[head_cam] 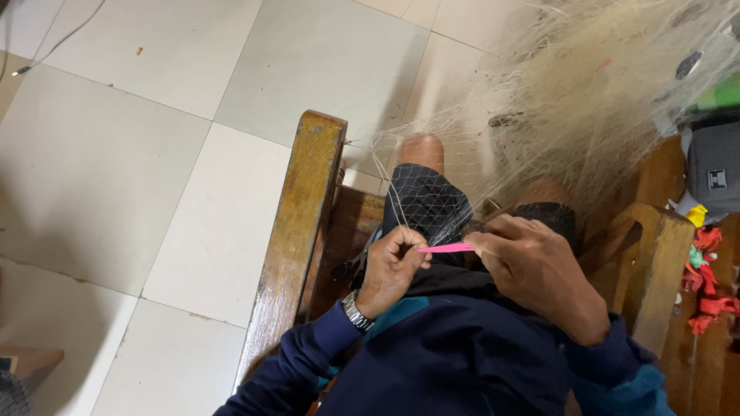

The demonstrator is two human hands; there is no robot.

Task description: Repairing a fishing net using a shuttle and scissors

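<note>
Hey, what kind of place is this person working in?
Probably a room in a home: a pale tiled floor, a wooden armchair, and a heaped fishing net over the knees, with both hands on a pink needle.

Left hand [395,266]: fingers curled shut in a pinch — wrist bent, forearm angled up from lower left.
Right hand [532,266]: fingers closed, pinching — knuckles up.

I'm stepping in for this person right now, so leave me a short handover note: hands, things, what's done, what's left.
Left hand: closed on net strands at the lap.
Right hand: pinching the pink netting needle, whose tip points toward the left hand.
Fishing net: heaped ahead, draped over the knees, between the wooden armrests.
Done: cannot tell how much is finished.
Left: the section held between the hands.
</note>
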